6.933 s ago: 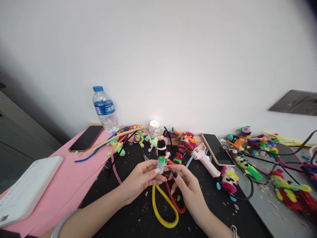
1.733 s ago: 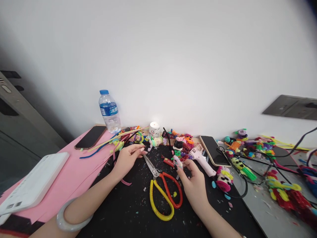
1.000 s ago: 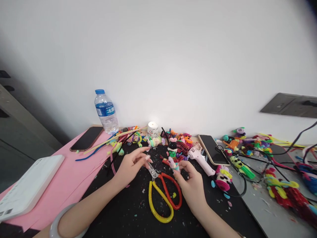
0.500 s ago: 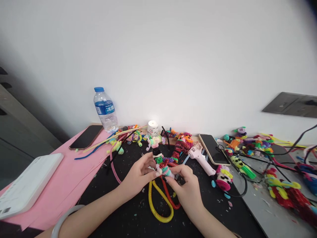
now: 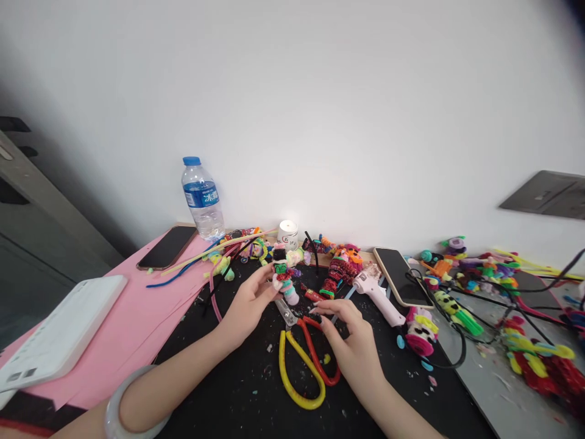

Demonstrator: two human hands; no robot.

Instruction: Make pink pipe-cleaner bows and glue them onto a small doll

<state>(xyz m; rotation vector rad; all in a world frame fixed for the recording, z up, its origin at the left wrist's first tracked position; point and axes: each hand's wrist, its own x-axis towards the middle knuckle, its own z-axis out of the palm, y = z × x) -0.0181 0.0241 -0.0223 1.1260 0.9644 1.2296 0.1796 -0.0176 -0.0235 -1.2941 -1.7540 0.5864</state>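
A small fuzzy pipe-cleaner figure (image 5: 286, 284) with a black top, a green and red middle and a pale pink base is pinched upright in the fingertips of my left hand (image 5: 244, 311). My right hand (image 5: 351, 338) is apart from it, thumb and fingers spread with nothing visible between them. Beneath my hands lie scissors (image 5: 284, 363) with one yellow and one red handle, blades pointing away; my right fingers hover near the red handle. Just beyond, a dark red glittery pipe-cleaner figure (image 5: 336, 274) lies on the black mat (image 5: 237, 384).
A pink-white glue gun (image 5: 381, 302) and a phone (image 5: 402, 277) lie to the right, beside several pipe-cleaner figures (image 5: 452, 311) and black cables. Leftward are a water bottle (image 5: 203, 204), another phone (image 5: 167, 248), pink paper (image 5: 132, 305) and a white box (image 5: 64, 335). A paper cup (image 5: 287, 235) stands behind.
My right hand has let go of the small figure and moved slightly away. My left hand has raised the figure and holds it alone, uncovering the scissors' blades. The view has shifted slightly left.
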